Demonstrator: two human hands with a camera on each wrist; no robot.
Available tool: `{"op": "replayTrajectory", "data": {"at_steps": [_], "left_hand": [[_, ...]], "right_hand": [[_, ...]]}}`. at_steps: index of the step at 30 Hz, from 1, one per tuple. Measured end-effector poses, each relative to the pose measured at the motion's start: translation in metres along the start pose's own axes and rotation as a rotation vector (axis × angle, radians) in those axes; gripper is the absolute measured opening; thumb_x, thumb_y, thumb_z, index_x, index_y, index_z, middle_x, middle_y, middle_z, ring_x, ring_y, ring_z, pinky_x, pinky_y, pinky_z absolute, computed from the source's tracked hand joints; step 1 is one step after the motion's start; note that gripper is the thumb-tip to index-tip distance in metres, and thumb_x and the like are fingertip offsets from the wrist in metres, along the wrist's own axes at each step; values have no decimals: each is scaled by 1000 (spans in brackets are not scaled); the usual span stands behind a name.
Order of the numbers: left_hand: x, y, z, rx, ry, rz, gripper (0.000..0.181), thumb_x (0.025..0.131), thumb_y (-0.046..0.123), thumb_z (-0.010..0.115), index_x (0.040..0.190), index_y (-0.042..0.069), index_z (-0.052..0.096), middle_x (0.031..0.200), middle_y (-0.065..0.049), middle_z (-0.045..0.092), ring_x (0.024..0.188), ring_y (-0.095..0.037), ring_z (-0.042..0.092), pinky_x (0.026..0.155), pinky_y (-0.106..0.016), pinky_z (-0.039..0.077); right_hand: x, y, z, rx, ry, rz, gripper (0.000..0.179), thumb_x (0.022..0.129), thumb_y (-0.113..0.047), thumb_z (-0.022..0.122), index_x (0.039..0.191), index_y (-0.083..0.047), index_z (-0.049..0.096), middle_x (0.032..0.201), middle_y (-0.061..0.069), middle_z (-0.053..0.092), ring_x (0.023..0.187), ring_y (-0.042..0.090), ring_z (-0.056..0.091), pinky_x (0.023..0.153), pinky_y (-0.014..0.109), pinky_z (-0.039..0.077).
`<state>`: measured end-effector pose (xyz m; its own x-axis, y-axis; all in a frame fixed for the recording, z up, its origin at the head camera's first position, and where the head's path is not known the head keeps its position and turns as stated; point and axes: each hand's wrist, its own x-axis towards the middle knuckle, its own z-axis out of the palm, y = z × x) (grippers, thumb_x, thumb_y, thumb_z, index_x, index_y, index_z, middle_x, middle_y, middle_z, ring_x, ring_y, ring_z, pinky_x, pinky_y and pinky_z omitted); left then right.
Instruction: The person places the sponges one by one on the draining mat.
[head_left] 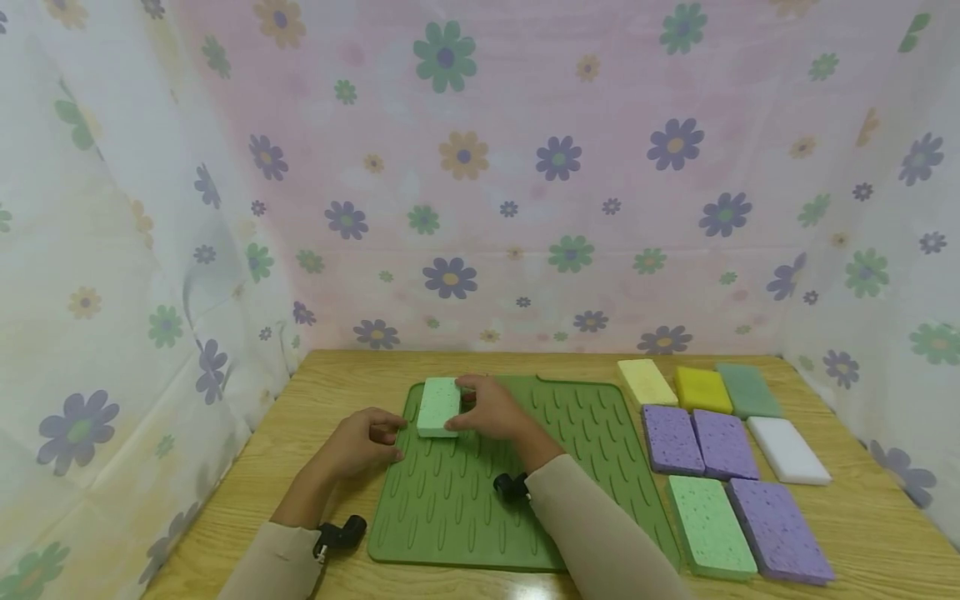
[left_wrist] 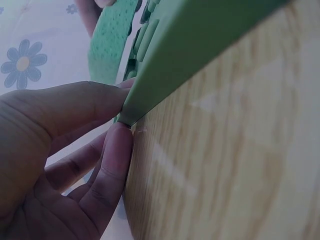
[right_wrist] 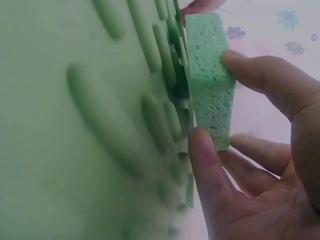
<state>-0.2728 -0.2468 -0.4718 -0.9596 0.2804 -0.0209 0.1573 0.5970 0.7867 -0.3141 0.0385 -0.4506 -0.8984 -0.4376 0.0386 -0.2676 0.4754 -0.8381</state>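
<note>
A mint-green sponge (head_left: 437, 407) is at the far left part of a green ribbed mat (head_left: 450, 533). My right hand (head_left: 495, 410) grips it from its right side. In the right wrist view, one digit presses the upper part of the sponge (right_wrist: 212, 80) and fingers lie along its lower edge, close to the mat. My left hand (head_left: 360, 443) is at the mat's left edge. The left wrist view has its fingertips touching the mat's edge (left_wrist: 165, 65), low by the tabletop.
Right of the mat, several sponges lie on the wooden table (head_left: 288, 417): pale yellow (head_left: 647, 383), yellow (head_left: 702, 390), grey-green (head_left: 748, 390), white (head_left: 789, 450), purple (head_left: 723, 444) and another mint-green one (head_left: 708, 527). Flowered cloth (head_left: 487, 208) hangs behind and along both sides.
</note>
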Motion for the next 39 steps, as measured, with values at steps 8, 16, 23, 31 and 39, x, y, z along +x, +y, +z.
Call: {"op": "replayTrajectory", "data": {"at_steps": [8,16,23,31,39], "left_hand": [[0,0,-1,-4,-2,-3,50,85,14,87,132,17,71,133,-7,64,111,-24,66,88,-39,58],[0,0,-1,-14,10,3,58,83,13,88,137,11,67,134,-9,63,109,-22,67,88,-38,59],[2,1,0,-17,6,-9,61,84,12,88,140,11,65,139,-10,61,110,-22,67,89,-37,59],[3,1,0,-4,2,-10,64,84,13,88,143,12,63,138,-8,62,109,-21,67,89,-37,59],[4,-1,0,3,-19,12,66,85,13,86,146,11,60,139,-11,60,110,-23,67,89,-37,59]], "right_hand": [[6,-3,13,14,27,15,86,84,-30,89,155,-8,47,158,11,47,136,34,55,103,52,52],[9,-10,22,10,15,27,84,85,-26,88,156,-7,46,159,12,47,137,34,55,104,50,52],[11,-13,27,-68,8,38,80,88,-29,85,156,-9,47,166,9,37,139,34,53,108,51,49],[12,-16,28,-191,-20,52,76,94,-33,79,158,-12,44,169,10,31,150,35,39,118,54,39],[8,-20,28,-219,-36,60,73,97,-34,75,160,-15,42,171,9,27,152,35,37,119,55,37]]}}
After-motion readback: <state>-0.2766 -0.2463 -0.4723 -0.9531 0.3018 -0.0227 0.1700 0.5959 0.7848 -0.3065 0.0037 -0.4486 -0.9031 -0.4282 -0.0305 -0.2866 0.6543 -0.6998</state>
